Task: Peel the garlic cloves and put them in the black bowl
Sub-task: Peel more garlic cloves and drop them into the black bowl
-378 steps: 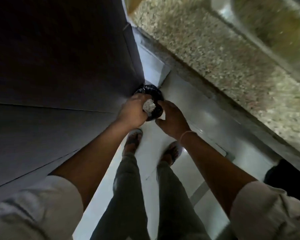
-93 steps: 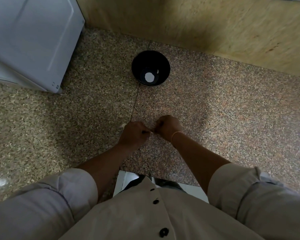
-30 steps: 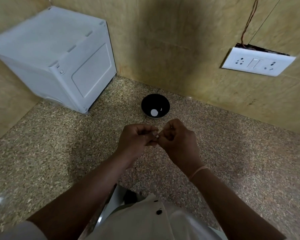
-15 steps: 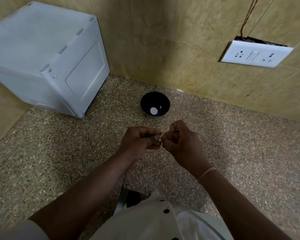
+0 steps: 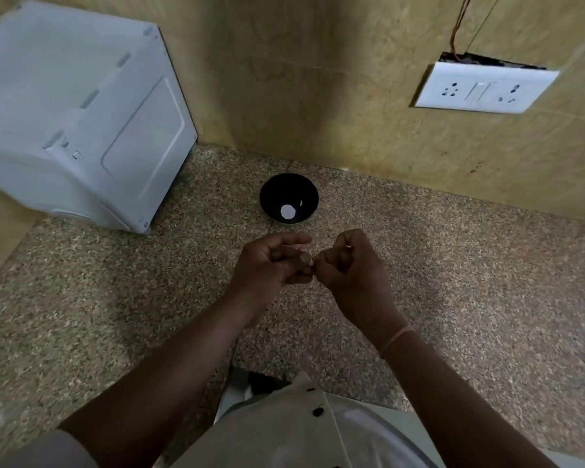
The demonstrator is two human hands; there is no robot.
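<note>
The black bowl [image 5: 288, 198] stands on the speckled granite counter [image 5: 470, 265], near the back wall, with a round white spot and a small pale bit at its bottom. Just in front of it, above the counter, my left hand [image 5: 267, 265] and my right hand [image 5: 348, 265] meet fingertip to fingertip. Between them they pinch a small pale garlic clove [image 5: 310, 263], mostly hidden by the fingers. A thin pale sliver shows by my left fingers, and another pale bit shows inside my curled right fingers.
A white appliance box [image 5: 81, 113] sits at the back left of the counter. A white socket plate [image 5: 483, 87] hangs loose on the tan tiled wall at the upper right, wires above it. The counter's front edge lies near my shirt.
Since a second ago my hands stay together in front of the bowl, fingers shifting slightly on the clove; my left fingers have spread a little. The view has tilted slightly.
</note>
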